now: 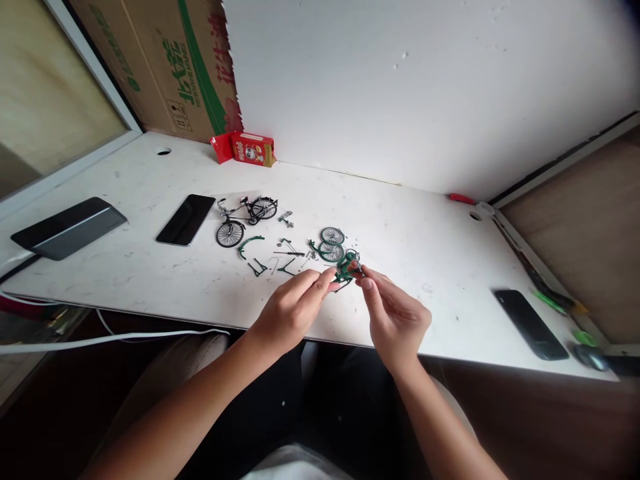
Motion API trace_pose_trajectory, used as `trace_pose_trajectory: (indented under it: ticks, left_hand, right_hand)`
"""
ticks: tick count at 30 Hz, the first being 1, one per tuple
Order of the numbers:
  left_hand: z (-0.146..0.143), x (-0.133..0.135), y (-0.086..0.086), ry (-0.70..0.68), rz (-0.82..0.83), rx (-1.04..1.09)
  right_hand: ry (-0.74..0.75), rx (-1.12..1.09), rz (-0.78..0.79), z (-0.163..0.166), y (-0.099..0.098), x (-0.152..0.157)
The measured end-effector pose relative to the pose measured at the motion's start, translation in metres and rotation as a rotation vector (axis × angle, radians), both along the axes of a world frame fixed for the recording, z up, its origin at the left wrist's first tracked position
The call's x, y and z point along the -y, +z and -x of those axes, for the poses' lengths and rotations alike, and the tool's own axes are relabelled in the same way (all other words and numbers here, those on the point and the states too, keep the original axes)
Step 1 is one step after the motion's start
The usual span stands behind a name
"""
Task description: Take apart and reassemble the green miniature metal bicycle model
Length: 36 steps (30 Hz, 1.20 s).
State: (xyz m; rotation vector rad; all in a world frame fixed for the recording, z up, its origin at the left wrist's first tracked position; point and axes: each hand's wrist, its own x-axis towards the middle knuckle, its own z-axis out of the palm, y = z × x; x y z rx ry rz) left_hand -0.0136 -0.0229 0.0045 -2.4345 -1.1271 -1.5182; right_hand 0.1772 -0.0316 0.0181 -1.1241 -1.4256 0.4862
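Observation:
Both my hands meet over the white table's (425, 253) near edge, pinching a small green model bicycle frame (346, 270). My left hand (293, 310) grips its left end with closed fingertips. My right hand (393, 313) pinches its right end, close to a small silver part. Two loose green wheels (331, 244) lie just behind the frame. Several green and silver small parts (273, 257) are scattered to the left. A finished black model bicycle (245, 219) lies further back left.
A black phone (186, 219) lies left of the black bicycle, a dark tablet (67, 227) at far left. Another phone (531, 324) and a mouse (591, 357) lie at right. A red carton (250, 148) and a cardboard box (165, 67) stand at the back.

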Motion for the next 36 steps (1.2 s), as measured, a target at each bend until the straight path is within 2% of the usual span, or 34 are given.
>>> trace_pose_trajectory:
  ticks: [3,11,18,22,25,26,27,30,32,36]
  left_hand:
    - [0.001,0.0,-0.001,-0.008,-0.015,0.01]
    - [-0.002,0.001,-0.004,0.01,-0.033,0.024]
    - [-0.003,-0.001,-0.008,-0.007,-0.023,0.062]
    - [-0.001,-0.002,0.002,-0.038,0.067,0.017]
    - [0.021,-0.013,0.016,-0.068,0.199,0.004]
    - [0.034,-0.019,0.019,-0.026,0.24,0.031]
    - [0.048,-0.027,0.021,0.076,0.28,0.063]
    - [0.096,-0.054,0.02,0.583,0.378,0.1]
    - [0.121,-0.072,0.015,0.808,0.48,0.039]
    - [0.138,-0.102,0.007,0.989,0.708,-0.061]
  right_hand:
    - [0.039,0.013,-0.034,0.001,0.0,0.0]
    - [0.006,-0.049,0.02,0.003,-0.004,0.001]
    - [0.058,-0.077,0.042,0.003,-0.01,0.0]
    - [0.078,-0.014,0.066,-0.004,-0.007,-0.004]
    - [0.043,0.011,0.073,-0.008,-0.003,-0.008]
    - [0.022,0.002,0.077,-0.009,-0.002,-0.009]
    - [0.003,-0.012,0.087,-0.009,-0.002,-0.011]
    - [-0.007,-0.056,0.147,-0.009,-0.004,-0.015]
    - [0.012,-0.066,0.175,-0.008,-0.008,-0.017]
    - [0.048,-0.065,0.196,-0.006,-0.013,-0.019]
